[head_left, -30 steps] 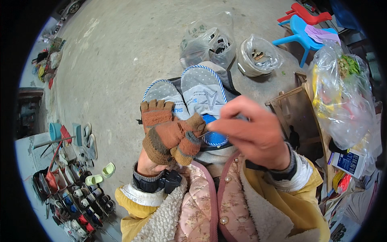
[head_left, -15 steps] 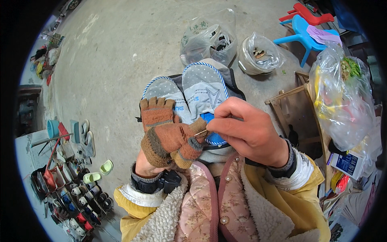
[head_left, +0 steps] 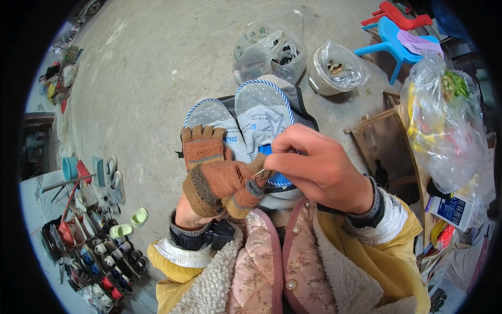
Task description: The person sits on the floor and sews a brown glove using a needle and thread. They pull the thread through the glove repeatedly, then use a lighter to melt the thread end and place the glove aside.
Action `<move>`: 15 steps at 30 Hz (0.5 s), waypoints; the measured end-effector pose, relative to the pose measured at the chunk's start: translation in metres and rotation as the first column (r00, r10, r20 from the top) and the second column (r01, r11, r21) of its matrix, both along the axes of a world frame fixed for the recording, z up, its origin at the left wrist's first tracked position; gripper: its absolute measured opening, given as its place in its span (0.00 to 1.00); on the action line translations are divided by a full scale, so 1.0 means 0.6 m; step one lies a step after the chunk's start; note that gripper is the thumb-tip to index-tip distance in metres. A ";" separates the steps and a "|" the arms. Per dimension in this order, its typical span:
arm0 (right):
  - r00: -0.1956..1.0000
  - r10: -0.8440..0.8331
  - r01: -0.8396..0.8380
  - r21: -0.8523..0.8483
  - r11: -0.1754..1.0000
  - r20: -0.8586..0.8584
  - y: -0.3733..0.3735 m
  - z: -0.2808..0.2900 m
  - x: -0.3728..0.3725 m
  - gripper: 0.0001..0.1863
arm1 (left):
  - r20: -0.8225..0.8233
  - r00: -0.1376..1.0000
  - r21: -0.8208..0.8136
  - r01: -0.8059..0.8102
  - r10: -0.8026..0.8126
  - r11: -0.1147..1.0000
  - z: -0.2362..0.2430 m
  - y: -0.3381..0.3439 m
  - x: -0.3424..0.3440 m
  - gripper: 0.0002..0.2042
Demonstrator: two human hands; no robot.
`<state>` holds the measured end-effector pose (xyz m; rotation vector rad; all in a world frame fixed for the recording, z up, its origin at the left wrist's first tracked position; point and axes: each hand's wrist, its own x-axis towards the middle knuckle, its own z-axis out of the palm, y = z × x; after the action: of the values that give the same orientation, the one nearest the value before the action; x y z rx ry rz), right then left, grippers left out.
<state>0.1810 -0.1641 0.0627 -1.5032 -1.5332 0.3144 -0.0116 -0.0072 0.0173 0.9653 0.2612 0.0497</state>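
Note:
My right hand [head_left: 321, 165] pinches a thin needle [head_left: 260, 171] between thumb and fingertips. The needle's point lies against a brown and rust knitted fingerless glove [head_left: 217, 183], by its finger openings. My left hand [head_left: 191, 213] holds this glove from below; only the wrist side shows, and its fingers are hidden under the knit. A second matching glove [head_left: 204, 149] lies just beyond. Under both gloves, two grey dotted, sole-shaped pads [head_left: 260, 99] with blue-and-white striped edging rest on my lap. Whether thread runs from the needle is too fine to see.
Ahead on the concrete floor stand a filled clear plastic bag [head_left: 272, 57] and a lined bin [head_left: 334, 73]. A blue stool [head_left: 389, 39] is at far right. Nearer on the right, a wooden frame [head_left: 366, 125] stands by bulging plastic bags [head_left: 444, 131]. Shoes [head_left: 107, 261] crowd a rack at left.
My right hand has shifted slightly left and down, and the needle now points more steeply at the glove. My left hand and the glove have stayed in place.

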 end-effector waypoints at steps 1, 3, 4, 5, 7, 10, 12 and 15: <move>1.000 0.008 -0.008 0.001 1.000 -0.015 0.000 -0.001 0.000 0.10 | -0.003 1.000 -0.003 -0.012 0.012 1.000 0.002 -0.002 -0.001 0.23; 0.994 0.024 -0.025 -0.001 1.000 -0.105 0.001 -0.003 0.001 0.09 | -0.015 1.000 -0.046 -0.028 0.028 0.999 0.004 -0.004 -0.002 0.24; 0.983 0.032 -0.033 -0.004 0.999 -0.179 0.001 -0.005 0.002 0.09 | -0.023 0.999 -0.085 -0.033 0.031 0.996 0.005 -0.005 -0.003 0.24; 0.968 0.041 -0.042 -0.001 0.999 -0.248 0.001 -0.006 0.003 0.09 | -0.064 0.998 -0.127 -0.037 0.029 0.991 0.004 -0.004 -0.004 0.25; 0.945 0.055 -0.068 -0.027 0.997 -0.321 0.001 -0.010 0.004 0.09 | -0.047 0.998 -0.061 -0.045 0.042 0.997 0.002 -0.002 -0.004 0.27; 0.915 0.081 -0.099 -0.027 0.995 -0.396 0.002 -0.016 0.005 0.08 | -0.032 0.999 -0.093 -0.042 0.040 0.995 0.000 -0.002 -0.004 0.28; 0.895 0.101 -0.120 -0.015 0.993 -0.434 0.004 -0.020 0.005 0.08 | -0.050 0.998 -0.134 -0.054 0.047 0.990 -0.001 -0.004 -0.007 0.28; 0.867 0.137 -0.155 0.002 0.988 -0.480 0.007 -0.027 0.007 0.08 | -0.086 0.995 -0.117 -0.068 0.058 0.991 -0.005 -0.003 -0.009 0.26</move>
<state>0.1853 -0.1598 0.0468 -1.2164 -1.2417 0.7507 -0.0170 -0.0089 0.0143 0.8408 0.3666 0.0518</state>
